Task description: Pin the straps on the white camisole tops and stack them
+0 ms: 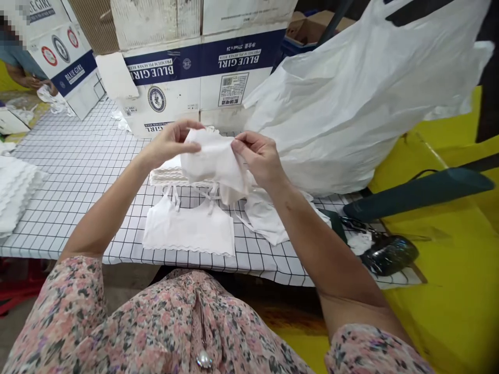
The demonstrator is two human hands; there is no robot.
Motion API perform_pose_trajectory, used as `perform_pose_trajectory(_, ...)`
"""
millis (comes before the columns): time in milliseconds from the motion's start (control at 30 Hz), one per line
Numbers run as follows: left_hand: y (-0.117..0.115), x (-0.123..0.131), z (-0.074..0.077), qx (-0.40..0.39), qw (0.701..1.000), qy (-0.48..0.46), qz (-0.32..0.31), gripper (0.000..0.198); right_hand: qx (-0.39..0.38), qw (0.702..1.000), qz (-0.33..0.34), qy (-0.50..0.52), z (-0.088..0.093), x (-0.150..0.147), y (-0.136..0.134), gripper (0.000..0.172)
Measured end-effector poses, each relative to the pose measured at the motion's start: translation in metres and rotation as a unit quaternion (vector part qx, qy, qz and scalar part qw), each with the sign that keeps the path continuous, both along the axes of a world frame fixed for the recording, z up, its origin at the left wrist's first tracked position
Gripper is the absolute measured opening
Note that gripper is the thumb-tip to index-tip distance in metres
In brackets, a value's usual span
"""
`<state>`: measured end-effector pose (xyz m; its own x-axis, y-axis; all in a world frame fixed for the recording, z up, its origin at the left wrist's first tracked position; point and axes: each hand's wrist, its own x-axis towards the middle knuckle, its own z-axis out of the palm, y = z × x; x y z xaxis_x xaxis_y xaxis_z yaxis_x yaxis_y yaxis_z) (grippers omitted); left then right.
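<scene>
Raised over the table, a white cloth garment (212, 158) hangs between my two hands. My left hand (173, 143) pinches its upper left side between thumb and fingers. At the upper right corner, my right hand (259, 153) grips it the same way. Below lies a white camisole top (189, 226), spread flat with its straps pointing away from me and a wavy hem towards me. Behind it, partly hidden by the held garment, is a stack of folded white garments (167, 174). Crumpled white garments (268, 215) lie under my right forearm.
Cardboard boxes (163, 96) stand along the back. A large white plastic bag (331, 114) bulges at the right, beside a dark green bar (421, 195) and a black plastic-wrapped object (392, 254). More folded white garments (17, 189) lie at left. Another person's hand (33, 82) shows far left.
</scene>
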<state>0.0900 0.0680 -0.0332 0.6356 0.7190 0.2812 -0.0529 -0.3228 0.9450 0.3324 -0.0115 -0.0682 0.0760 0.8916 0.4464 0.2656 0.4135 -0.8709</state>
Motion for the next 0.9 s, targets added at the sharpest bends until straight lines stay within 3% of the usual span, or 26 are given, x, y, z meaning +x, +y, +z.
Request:
perform_pose_trajectory(100, -0.007, -0.001, -0.004, -0.007, 0.996, 0.051, -0.069, 0.031, -0.004, 0.999, 0.028, -0.038, 0.012, -0.009, 0.005, 0.035)
perform_pose_trajectory(167, -0.009, 0.005, -0.009, -0.010, 0.996, 0.045, -0.078, 0.036, 0.007, 0.997, 0.042, -0.064, 0.019, -0.017, 0.007, 0.032)
perform_pose_trajectory(267, -0.007, 0.010, -0.013, -0.019, 0.999, -0.005, -0.050, 0.044, -0.006, 0.996, 0.056, -0.074, 0.027, -0.016, 0.007, 0.033)
perform_pose_trajectory(433, 0.004, -0.009, -0.014, 0.010, 0.999, -0.006, 0.031, 0.030, -0.085, 0.989, 0.058, -0.110, 0.029, 0.014, -0.001, 0.033)
perform_pose_trajectory(667, 0.005, -0.032, -0.020, 0.044, 0.998, 0.027, 0.031, 0.018, -0.133, 0.985, 0.032, -0.107, 0.015, 0.032, 0.000, 0.032)
perform_pose_trajectory(900, 0.013, -0.018, -0.014, 0.083, 0.995, -0.021, 0.048, 0.021, -0.196, 0.963, 0.119, -0.142, 0.015, 0.036, 0.012, 0.051)
